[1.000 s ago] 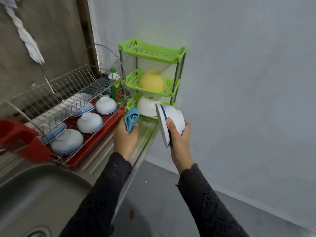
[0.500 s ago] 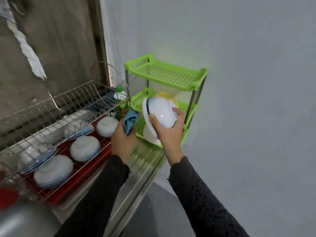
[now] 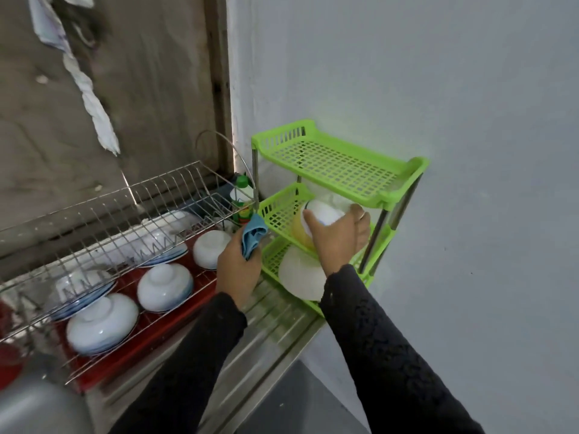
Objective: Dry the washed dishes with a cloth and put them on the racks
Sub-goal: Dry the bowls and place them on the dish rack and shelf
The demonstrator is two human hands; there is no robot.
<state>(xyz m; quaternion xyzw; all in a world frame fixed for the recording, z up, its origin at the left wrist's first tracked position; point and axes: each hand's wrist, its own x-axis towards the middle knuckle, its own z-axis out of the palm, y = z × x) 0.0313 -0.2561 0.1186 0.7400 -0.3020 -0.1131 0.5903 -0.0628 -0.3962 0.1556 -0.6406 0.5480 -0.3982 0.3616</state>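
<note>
While the right hand [image 3: 336, 242] grips a white bowl [image 3: 322, 214] at the green rack's [image 3: 338, 167] middle shelf, against a yellow bowl [image 3: 299, 234], the left hand [image 3: 238, 270] clutches the cloth [image 3: 252, 238] alongside. Two dishes racked, third nearly; several bowls [image 3: 164, 286] in the wire rack [image 3: 125, 211] left of both hands likely remain.

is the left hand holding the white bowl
No, the left hand grips the blue cloth, while the right hand holds the white bowl at the green rack's middle shelf.
</note>
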